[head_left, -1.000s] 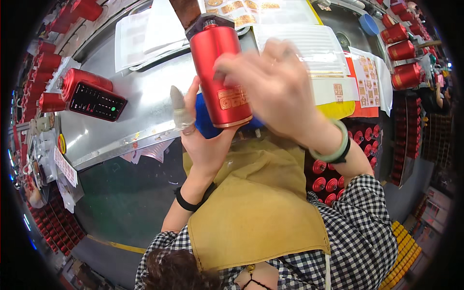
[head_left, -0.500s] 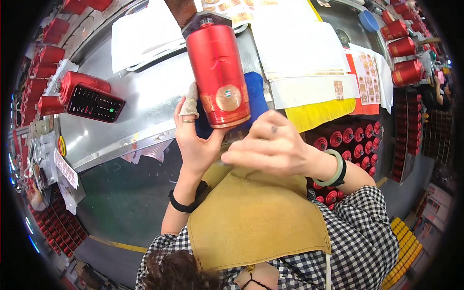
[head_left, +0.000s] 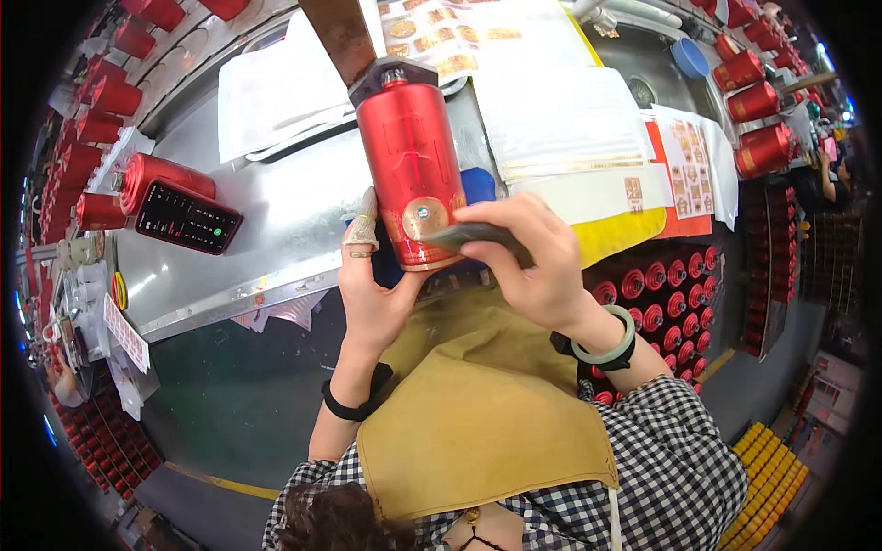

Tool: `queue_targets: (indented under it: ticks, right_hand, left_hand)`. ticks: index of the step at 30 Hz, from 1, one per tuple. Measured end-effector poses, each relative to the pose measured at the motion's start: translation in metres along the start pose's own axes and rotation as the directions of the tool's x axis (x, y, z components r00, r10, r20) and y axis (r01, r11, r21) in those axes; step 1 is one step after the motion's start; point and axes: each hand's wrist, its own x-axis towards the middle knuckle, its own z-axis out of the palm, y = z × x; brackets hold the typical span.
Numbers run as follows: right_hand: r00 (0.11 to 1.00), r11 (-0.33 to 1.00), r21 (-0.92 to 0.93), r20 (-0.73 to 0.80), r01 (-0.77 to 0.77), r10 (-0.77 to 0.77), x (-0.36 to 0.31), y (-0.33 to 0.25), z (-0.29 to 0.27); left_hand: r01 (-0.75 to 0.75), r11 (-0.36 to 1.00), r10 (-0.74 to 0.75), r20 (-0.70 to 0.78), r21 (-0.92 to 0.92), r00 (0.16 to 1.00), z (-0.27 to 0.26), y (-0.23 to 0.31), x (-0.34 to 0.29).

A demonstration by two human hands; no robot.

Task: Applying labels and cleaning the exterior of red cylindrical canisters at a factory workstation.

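Note:
A glossy red bottle (head_left: 409, 151) lies in front of me, its neck end at a dark metal holder (head_left: 367, 81) and its base toward me. Around the base, my left hand (head_left: 372, 294) is closed on it; one finger wears a whitish cover (head_left: 365, 220). Near the base a round gold emblem (head_left: 424, 219) sits on the bottle's side. My right hand (head_left: 547, 266) grips a dark, flat, curved tool (head_left: 491, 237), whose blurred tip reaches the bottle beside the emblem. The tool's exact kind is unclear. Blue material (head_left: 478, 185) shows behind the bottle.
White sheets (head_left: 570, 119) and gold-printed sticker sheets (head_left: 684, 156) cover the right of the metal table (head_left: 276, 220). On the left a phone (head_left: 190, 216) leans against another red bottle (head_left: 165, 174). Below the table's right side stand racked red bottles (head_left: 661, 303). A blue bowl (head_left: 689, 58) sits far right.
My right hand has swung outward to the right, bringing the dark tool into sight at the bottle. My left hand stays at the base. The whole view has shifted slightly.

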Motion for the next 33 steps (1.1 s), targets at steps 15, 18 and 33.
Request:
queue_targets:
  ticks: [15,18,33]
  right_hand:
    - [0.84,0.849,-0.175,0.145,-0.498,0.523,0.038,0.048,-0.087]
    - [0.867,0.783,-0.524,0.155,-0.335,0.474,0.016,0.115,-0.15]
    - [0.77,0.451,-0.836,0.055,-0.313,0.635,0.033,0.262,-0.294]
  left_hand:
    - [0.022,1.0,-0.019,-0.131,0.019,0.991,0.03,0.004,-0.001]
    - [0.027,0.999,-0.022,-0.123,0.034,0.992,0.037,-0.002,-0.002]
    - [-0.005,1.0,0.006,-0.117,0.012,0.993,0.04,-0.01,-0.005]
